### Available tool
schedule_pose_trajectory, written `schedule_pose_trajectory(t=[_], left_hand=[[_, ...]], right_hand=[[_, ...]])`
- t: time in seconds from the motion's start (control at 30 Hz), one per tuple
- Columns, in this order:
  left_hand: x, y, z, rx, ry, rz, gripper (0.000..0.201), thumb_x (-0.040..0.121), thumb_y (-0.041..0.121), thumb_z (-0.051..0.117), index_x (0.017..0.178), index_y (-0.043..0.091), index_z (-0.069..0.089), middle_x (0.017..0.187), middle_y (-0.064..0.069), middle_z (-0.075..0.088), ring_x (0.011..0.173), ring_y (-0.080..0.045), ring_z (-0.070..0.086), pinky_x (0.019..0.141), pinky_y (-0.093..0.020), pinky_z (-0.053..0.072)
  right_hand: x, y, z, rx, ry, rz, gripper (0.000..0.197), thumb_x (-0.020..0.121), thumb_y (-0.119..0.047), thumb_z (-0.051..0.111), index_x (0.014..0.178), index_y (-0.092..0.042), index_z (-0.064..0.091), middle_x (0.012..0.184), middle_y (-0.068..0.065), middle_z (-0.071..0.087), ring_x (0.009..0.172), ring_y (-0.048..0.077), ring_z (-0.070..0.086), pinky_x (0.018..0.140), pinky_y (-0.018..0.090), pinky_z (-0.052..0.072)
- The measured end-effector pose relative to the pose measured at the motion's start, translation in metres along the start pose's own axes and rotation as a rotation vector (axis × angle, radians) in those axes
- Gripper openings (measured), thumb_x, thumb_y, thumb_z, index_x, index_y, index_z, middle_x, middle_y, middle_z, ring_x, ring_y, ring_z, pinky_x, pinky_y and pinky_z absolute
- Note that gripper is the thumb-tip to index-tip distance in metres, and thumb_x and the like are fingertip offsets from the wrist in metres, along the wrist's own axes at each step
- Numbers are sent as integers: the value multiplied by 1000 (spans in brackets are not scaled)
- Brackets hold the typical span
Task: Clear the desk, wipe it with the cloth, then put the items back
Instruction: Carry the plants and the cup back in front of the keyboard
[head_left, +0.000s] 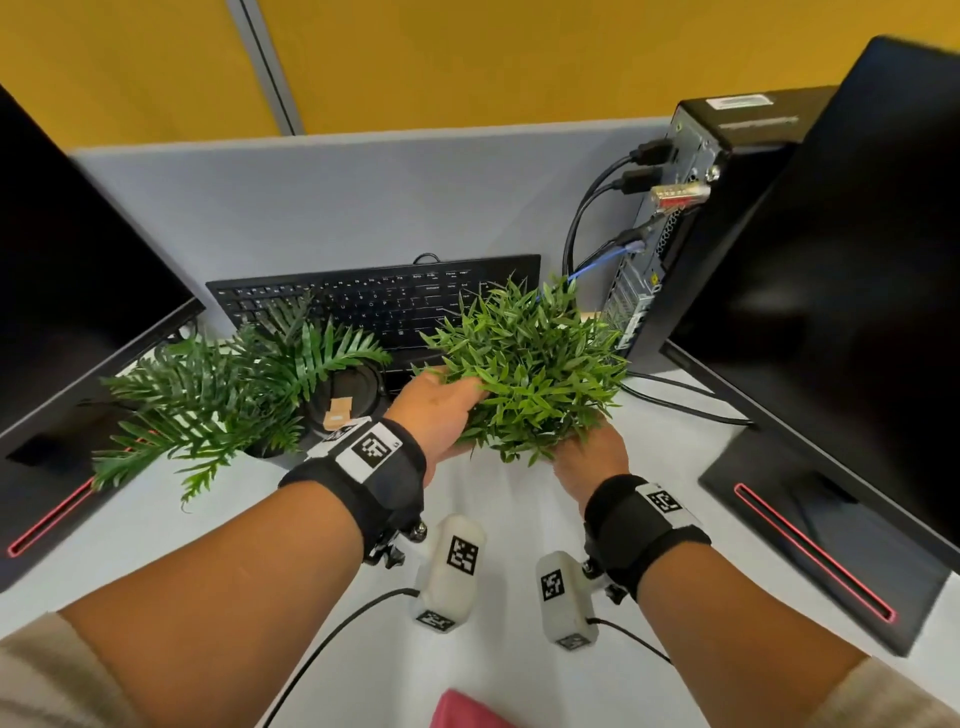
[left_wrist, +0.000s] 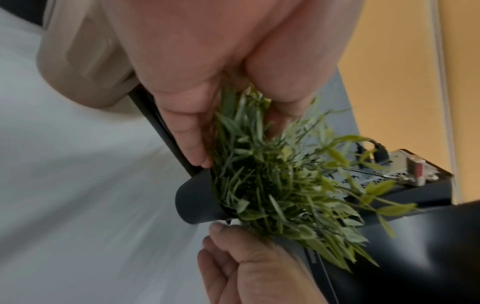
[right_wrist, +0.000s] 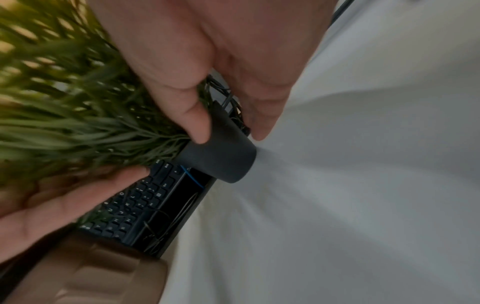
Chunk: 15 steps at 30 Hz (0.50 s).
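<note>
A bushy green plant (head_left: 524, 364) in a small dark pot (right_wrist: 223, 160) is at mid-desk, in front of the keyboard. My left hand (head_left: 441, 410) cups its left side, thumb (left_wrist: 187, 133) at the pot's rim (left_wrist: 197, 201) and fingers buried in the leaves. My right hand (head_left: 589, 457) holds it from the near right, pinching the pot between a finger (right_wrist: 193, 119) and the digits behind it. The pot's base is at the desk surface; I cannot tell whether it touches. A pink cloth (head_left: 462, 712) peeks in at the near edge.
A fern (head_left: 218, 395) in a black pot stands to the left. A black keyboard (head_left: 374, 301) lies behind the plants. Dark monitors flank the white desk (head_left: 493, 499), left (head_left: 78, 291) and right (head_left: 831, 291). A PC tower (head_left: 691, 218) with cables stands at back right.
</note>
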<state>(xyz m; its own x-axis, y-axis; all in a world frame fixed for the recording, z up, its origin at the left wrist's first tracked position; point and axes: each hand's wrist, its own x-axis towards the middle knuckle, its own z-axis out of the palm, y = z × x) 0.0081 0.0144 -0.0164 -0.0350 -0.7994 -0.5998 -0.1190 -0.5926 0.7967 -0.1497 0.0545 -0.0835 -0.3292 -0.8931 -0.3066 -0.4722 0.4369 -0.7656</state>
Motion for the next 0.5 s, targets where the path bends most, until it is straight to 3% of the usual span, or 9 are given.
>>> schedule_pose_trajectory(t=[0.07,0.1,0.17,0.23,0.3,0.37,0.43,0.5], left_hand=[[-9,3,-3,80,23,40,43,88,22,58,130,20,47,104,1,64,102,-19,63,93,-42,55],[-13,4,-7,126,33,58,52,86,23,59,136,22,43,104,0,63,103,-21,63,93,-42,55],[-26,5,-16,236,52,92,74,77,32,62,145,23,34,113,-6,63,107,-26,63,95,-46,54],[-45,6,-31,354,53,132,85,65,41,60,145,25,34,121,-10,63,110,-28,63,96,-46,53],[-70,8,-48,470,38,190,75,65,43,58,135,21,48,116,-9,66,108,-25,64,96,-45,53],[-99,7,-74,564,41,269,40,72,36,61,108,19,64,100,-5,71,98,-23,68,89,-44,56],[-122,1,-104,688,34,339,15,78,27,61,86,17,68,86,-3,73,87,-22,70,80,-42,59],[-143,-11,-144,807,30,377,15,79,29,61,80,17,69,79,-1,73,79,-20,70,73,-38,60]], right_hand=[[-7,0,2,98,-60,158,16,85,-9,58,72,-18,56,82,11,67,75,24,64,73,34,57],[-14,0,4,152,-142,236,18,84,-5,56,68,-13,56,71,11,67,66,26,64,66,35,57],[-33,-10,8,196,-277,297,13,82,2,54,72,-5,57,63,13,64,53,26,60,51,30,52],[-58,-28,13,159,-360,227,10,81,3,54,77,-4,60,66,16,63,50,23,59,47,25,50],[-82,-46,25,137,-401,94,10,79,3,56,77,-5,62,68,15,64,51,20,59,48,26,48],[-104,-67,44,144,-434,7,8,77,1,60,80,-6,63,68,11,64,53,19,60,51,27,48],[-127,-90,64,162,-473,-49,8,78,1,62,82,-6,63,70,9,63,54,19,60,50,28,48],[-152,-111,90,160,-515,-115,9,79,1,63,85,-5,65,72,9,63,57,19,60,50,28,49]])
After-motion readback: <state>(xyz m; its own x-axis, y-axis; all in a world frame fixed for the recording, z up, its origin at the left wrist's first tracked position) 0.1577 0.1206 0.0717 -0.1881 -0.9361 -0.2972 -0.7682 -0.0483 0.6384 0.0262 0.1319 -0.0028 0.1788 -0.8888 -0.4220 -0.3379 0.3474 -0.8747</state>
